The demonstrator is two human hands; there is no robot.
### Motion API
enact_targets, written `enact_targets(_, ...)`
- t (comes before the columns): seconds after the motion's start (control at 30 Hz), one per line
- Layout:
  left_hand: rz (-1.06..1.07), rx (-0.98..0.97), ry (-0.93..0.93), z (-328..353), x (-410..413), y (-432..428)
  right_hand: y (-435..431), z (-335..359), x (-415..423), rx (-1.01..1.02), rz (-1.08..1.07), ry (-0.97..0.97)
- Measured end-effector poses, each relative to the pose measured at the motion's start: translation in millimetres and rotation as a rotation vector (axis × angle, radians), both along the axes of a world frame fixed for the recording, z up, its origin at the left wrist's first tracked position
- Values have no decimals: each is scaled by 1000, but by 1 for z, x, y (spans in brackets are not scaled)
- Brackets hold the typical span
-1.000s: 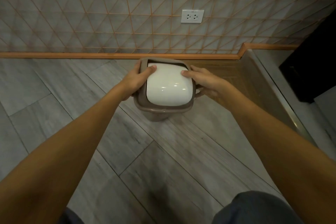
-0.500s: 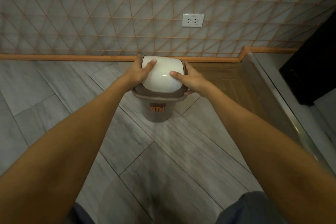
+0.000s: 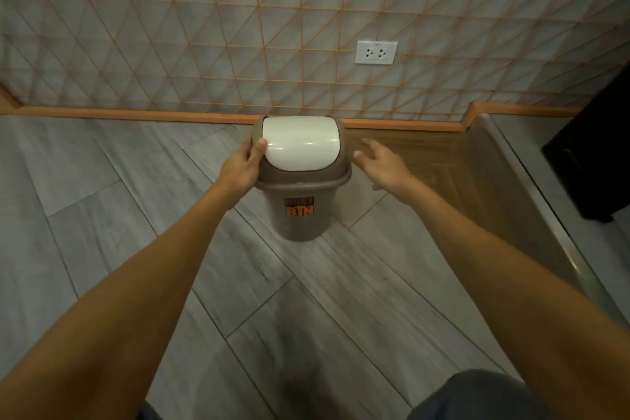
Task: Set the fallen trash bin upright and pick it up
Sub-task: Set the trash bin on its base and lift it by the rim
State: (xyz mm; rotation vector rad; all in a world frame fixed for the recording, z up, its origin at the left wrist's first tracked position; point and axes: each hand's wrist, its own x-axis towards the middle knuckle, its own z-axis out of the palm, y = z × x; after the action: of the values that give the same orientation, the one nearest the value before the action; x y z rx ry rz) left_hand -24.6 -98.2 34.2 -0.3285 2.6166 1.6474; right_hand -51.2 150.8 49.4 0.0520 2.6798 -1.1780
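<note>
A small brown trash bin with a white swing lid and an orange "BIN" sticker stands upright on the grey floor near the wall. My left hand rests against the bin's left rim, thumb on the edge of the white lid. Just right of the bin hovers my right hand, apart from it, with its fingers spread and nothing in them.
A tiled wall with an orange baseboard runs behind the bin, with a white socket above. A raised wooden step with a metal edge lies to the right, and a dark cabinet stands beyond it.
The bin has come down onto the floor, standing further from me. My right hand has let go and drawn off to the right. My left hand stays on the rim.
</note>
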Motion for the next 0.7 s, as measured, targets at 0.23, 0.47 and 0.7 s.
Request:
enact_targets(0.23, 128, 71, 27, -15, 11, 5, 1, -17, -1, -16, 78, 6)
enact_targets(0.47, 391, 249, -217, -33, 15, 17, -1, -23, -5, -19, 23, 78)
enact_targets(0.7, 416, 326, -237, -28, 15, 28, -9, -17, 5, -37, 117, 62)
